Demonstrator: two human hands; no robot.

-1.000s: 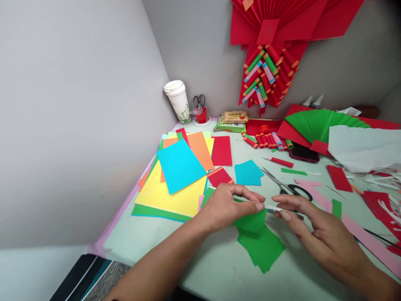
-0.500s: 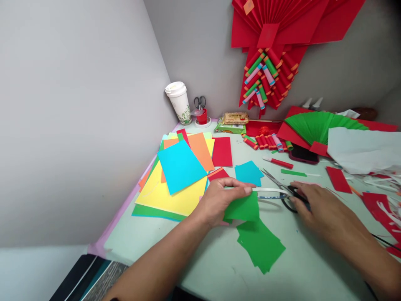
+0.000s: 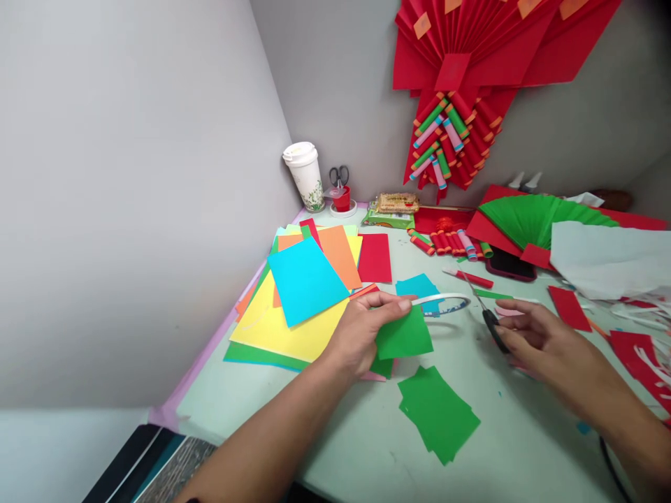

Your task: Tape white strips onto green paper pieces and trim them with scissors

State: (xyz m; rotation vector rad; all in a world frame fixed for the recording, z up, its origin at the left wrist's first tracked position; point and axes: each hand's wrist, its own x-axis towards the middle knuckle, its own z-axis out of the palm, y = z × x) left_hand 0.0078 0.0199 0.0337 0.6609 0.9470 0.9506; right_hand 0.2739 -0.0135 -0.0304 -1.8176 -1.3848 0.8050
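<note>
My left hand [image 3: 370, 318] is closed, pinching a green paper piece [image 3: 406, 334] between thumb and fingers. From the same pinch a curled white tape strip [image 3: 443, 299], with blue print on its inner face, loops out to the right. My right hand [image 3: 539, 342] is closed on the black-handled scissors [image 3: 493, 328], whose blades point up and away, just right of the strip's bend and apart from it. Below the held piece lies a stack of green paper pieces [image 3: 437, 416]. A few blue pieces [image 3: 419, 288] lie behind the strip.
Coloured sheets [image 3: 309, 279] are piled at left, near a white cup [image 3: 305, 178] and a red holder [image 3: 342, 199] with scissors. Paper rolls [image 3: 453, 244], a red glue pen [image 3: 472, 278], a phone [image 3: 511, 265], a green folded fan [image 3: 545, 216] and scraps [image 3: 637, 349] lie right.
My right hand has moved the scissors slightly right and away from the white strip. The strip's far end now curls freely. The green piece stays in my left hand.
</note>
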